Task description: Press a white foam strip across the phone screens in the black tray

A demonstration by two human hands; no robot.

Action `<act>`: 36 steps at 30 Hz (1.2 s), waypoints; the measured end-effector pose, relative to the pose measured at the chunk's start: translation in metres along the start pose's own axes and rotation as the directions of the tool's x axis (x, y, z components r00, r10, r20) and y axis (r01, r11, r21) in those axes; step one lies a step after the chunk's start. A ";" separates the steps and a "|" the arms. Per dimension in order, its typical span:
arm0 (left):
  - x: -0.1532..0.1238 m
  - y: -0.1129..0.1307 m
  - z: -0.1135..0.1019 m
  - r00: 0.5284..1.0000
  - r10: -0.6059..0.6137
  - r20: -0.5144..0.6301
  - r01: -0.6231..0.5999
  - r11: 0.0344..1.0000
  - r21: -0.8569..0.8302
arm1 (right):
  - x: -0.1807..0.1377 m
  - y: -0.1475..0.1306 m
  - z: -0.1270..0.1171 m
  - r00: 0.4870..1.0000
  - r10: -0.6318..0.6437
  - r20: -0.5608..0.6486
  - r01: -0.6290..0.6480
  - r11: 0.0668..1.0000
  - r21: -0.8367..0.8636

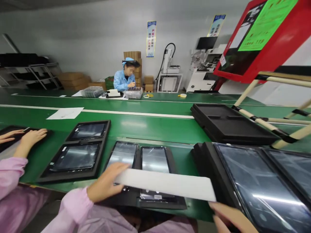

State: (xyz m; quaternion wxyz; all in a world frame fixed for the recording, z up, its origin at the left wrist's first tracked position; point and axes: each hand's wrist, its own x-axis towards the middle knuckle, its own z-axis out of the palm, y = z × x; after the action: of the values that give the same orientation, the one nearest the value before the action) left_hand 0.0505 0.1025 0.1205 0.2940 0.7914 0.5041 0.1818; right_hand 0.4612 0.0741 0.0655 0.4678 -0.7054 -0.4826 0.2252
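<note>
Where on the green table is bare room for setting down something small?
Free: the green tabletop between the white paper sheet and the far black tray stack. Crowded: the front, where a black two-screen tray lies beneath the long white strip.

A long green bench [167,129] carried rectangular black trays [173,163] at six and eight o'clock. Black tray stacks [230,127] sat at three and four, white paper [65,113] at nine.

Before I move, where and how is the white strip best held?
Likely by its short ends: left hand from the left, right hand from the right. The white strip is long and narrow, slanting across in front of two screens, so its ends seem easiest to reach.
</note>
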 end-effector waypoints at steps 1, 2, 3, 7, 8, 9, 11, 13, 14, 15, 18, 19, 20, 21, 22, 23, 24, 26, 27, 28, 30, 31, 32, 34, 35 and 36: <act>0.005 -0.011 -0.013 1.000 0.017 -0.010 -0.017 0.998 0.061 | -0.012 -0.003 0.009 0.998 -0.054 0.008 0.054 0.998 0.023; 0.012 -0.021 -0.024 0.999 0.029 -0.016 -0.027 0.994 0.104 | -0.019 -0.006 0.019 0.993 -0.115 0.015 0.114 0.992 0.049; 0.021 -0.029 -0.032 0.999 0.033 -0.019 -0.031 0.991 0.129 | -0.021 -0.008 0.032 0.986 -0.166 0.026 0.164 0.984 0.076; 0.056 -0.058 -0.042 0.999 0.021 -0.045 -0.016 0.993 0.121 | 0.003 0.001 0.086 0.988 -0.112 0.107 0.095 0.983 0.155; 0.061 -0.064 -0.038 0.998 0.014 -0.055 -0.008 0.994 0.106 | 0.011 0.005 0.096 0.990 -0.073 0.118 0.054 0.986 0.157; 0.063 -0.070 -0.034 0.998 0.005 -0.068 0.001 0.996 0.089 | 0.017 0.010 0.104 0.992 -0.045 0.118 0.027 0.988 0.153; 0.058 -0.081 -0.023 0.993 -0.023 -0.118 0.028 0.999 0.042 | 0.023 0.017 0.114 0.994 -0.019 0.109 0.003 0.990 0.144; 0.044 -0.089 -0.011 0.973 -0.092 -0.213 0.090 0.996 -0.019 | 0.025 0.021 0.119 0.996 -0.001 0.094 -0.013 0.988 0.152; 0.035 -0.092 -0.006 0.952 -0.147 -0.268 0.136 0.989 -0.057 | 0.026 0.022 0.120 0.996 0.007 0.084 -0.020 0.987 0.162; 0.025 -0.095 0.000 0.925 -0.210 -0.317 0.187 0.977 -0.101 | 0.026 0.022 0.121 0.997 0.013 0.073 -0.025 0.984 0.174; -0.004 -0.096 0.015 0.842 -0.381 -0.381 0.304 0.920 -0.249 | 0.030 0.022 0.126 0.999 0.029 0.039 -0.037 0.973 0.226; -0.011 -0.094 0.019 0.826 -0.417 -0.378 0.324 0.901 -0.288 | 0.031 0.022 0.127 0.999 0.035 0.033 -0.042 0.968 0.247; -0.018 -0.091 0.023 0.813 -0.447 -0.373 0.335 0.883 -0.328 | 0.033 0.022 0.129 0.999 0.043 0.029 -0.049 0.962 0.269; -0.023 -0.087 0.025 0.800 -0.472 -0.371 0.336 0.864 -0.375 | 0.035 0.022 0.131 0.998 0.051 0.025 -0.056 0.955 0.291; -0.026 -0.082 0.026 0.784 -0.497 -0.372 0.330 0.842 -0.427 | 0.036 0.022 0.132 0.998 0.059 0.021 -0.063 0.948 0.312; -0.029 -0.077 0.027 0.766 -0.524 -0.373 0.323 0.815 -0.482 | 0.037 0.022 0.133 0.998 0.068 0.016 -0.069 0.942 0.330; -0.032 -0.073 0.027 0.748 -0.552 -0.369 0.316 0.785 -0.534 | 0.037 0.022 0.134 0.997 0.076 0.010 -0.075 0.936 0.344; -0.036 -0.067 0.027 0.717 -0.600 -0.353 0.314 0.732 -0.605 | 0.037 0.021 0.134 0.996 0.093 -0.007 -0.084 0.927 0.366; -0.037 -0.065 0.027 0.710 -0.613 -0.347 0.322 0.721 -0.613 | 0.037 0.021 0.135 0.995 0.101 -0.016 -0.088 0.924 0.373; -0.038 -0.066 0.027 0.705 -0.619 -0.346 0.332 0.719 -0.610 | 0.037 0.021 0.135 0.994 0.110 -0.025 -0.093 0.921 0.378; -0.038 -0.070 0.028 0.697 -0.619 -0.362 0.358 0.738 -0.572 | 0.036 0.021 0.134 0.991 0.130 -0.043 -0.104 0.918 0.383; -0.036 -0.073 0.027 0.690 -0.618 -0.378 0.379 0.753 -0.539 | 0.036 0.020 0.134 0.989 0.140 -0.051 -0.110 0.917 0.383; -0.033 -0.077 0.026 0.684 -0.614 -0.395 0.402 0.769 -0.497 | 0.036 0.020 0.134 0.987 0.148 -0.058 -0.115 0.917 0.381; -0.023 -0.086 0.023 0.680 -0.591 -0.433 0.435 0.801 -0.411 | 0.036 0.019 0.134 0.985 0.159 -0.071 -0.122 0.919 0.375; -0.018 -0.090 0.020 0.682 -0.573 -0.455 0.438 0.818 -0.373 | 0.036 0.019 0.134 0.984 0.163 -0.075 -0.124 0.920 0.371; -0.012 -0.093 0.018 0.685 -0.552 -0.475 0.430 0.833 -0.347 | 0.036 0.018 0.134 0.983 0.167 -0.078 -0.128 0.922 0.367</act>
State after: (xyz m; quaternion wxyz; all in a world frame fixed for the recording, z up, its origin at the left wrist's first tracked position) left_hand -0.0086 0.1161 0.0466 0.2528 0.5023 0.7396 0.3698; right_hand 0.3822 0.1634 -0.0068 0.5960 -0.6531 -0.3528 0.3062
